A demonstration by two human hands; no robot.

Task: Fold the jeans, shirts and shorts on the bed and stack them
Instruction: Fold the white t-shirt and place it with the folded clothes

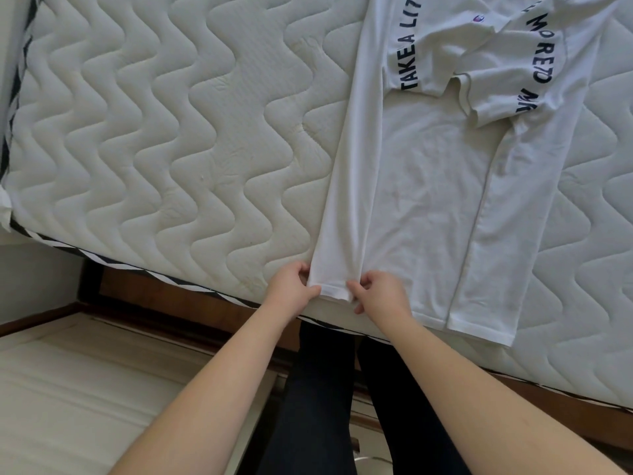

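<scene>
Both my left hand [294, 286] and right hand [380, 293] pinch the hem of the white shirt [428, 186] lying flat on the mattress [171, 132], soft, light cloth best held at its corners.

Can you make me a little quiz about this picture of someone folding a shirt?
1. True or false: both hands pinch the bottom edge of the white shirt.
2. What does the shirt lie on? A) a wavy-quilted mattress B) a wooden table C) a carpet
3. Fill in: the dark letters on the shirt's left side start with the word ____.

Key:
1. True: the left hand and the right hand each grip the hem.
2. A: the mattress.
3. TAKE.
</scene>
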